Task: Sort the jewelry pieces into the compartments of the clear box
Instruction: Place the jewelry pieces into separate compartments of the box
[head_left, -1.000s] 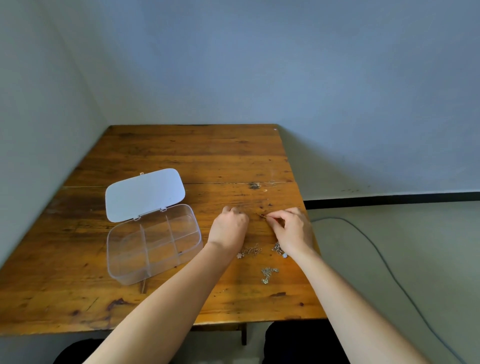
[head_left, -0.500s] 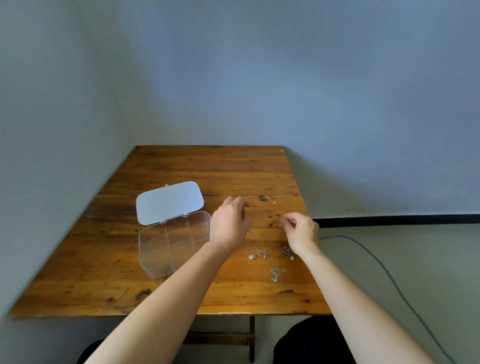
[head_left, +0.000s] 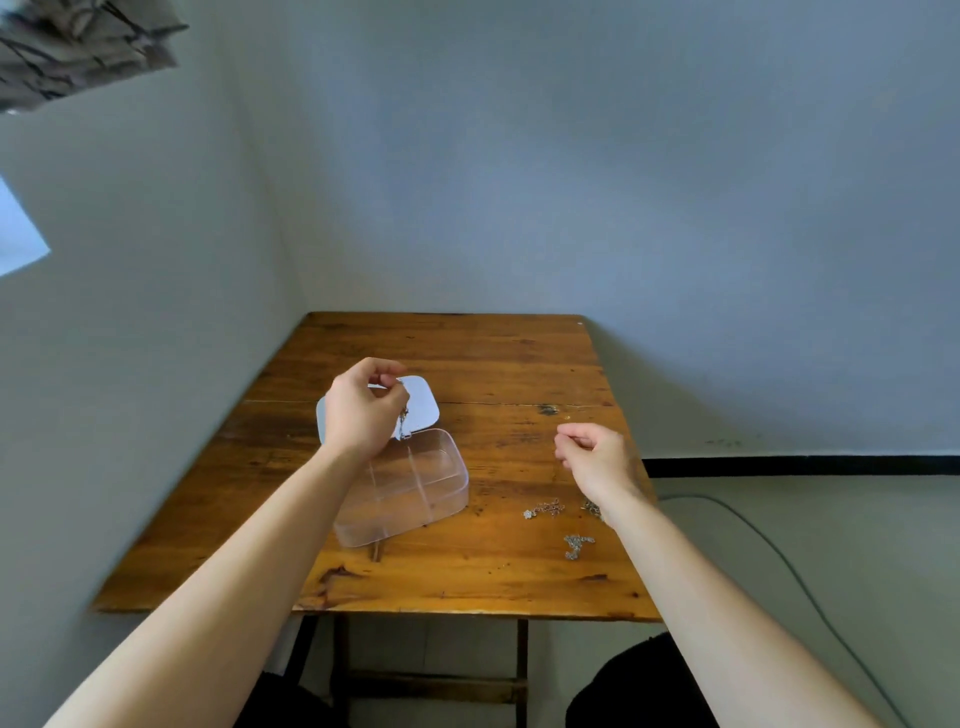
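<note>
The table (head_left: 467, 353) carries the open box (head_left: 415, 483) with its lid (head_left: 423, 400) at 12 o'clock. The left hand (head_left: 363, 410) pinches a chain (head_left: 402, 415) that dangles over the box's far rim; released here, it could snag the rim or land across a divider. The right hand (head_left: 597, 457) hovers loosely curled, apparently empty. Loose pieces (head_left: 543, 509) lie at 3 o'clock of the box.

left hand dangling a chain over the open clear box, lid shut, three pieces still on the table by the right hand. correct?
Not quite: the head view shows the lid open, hinged back flat behind the clear box. The left hand does dangle a chain; three pieces lie near the right hand.
</note>
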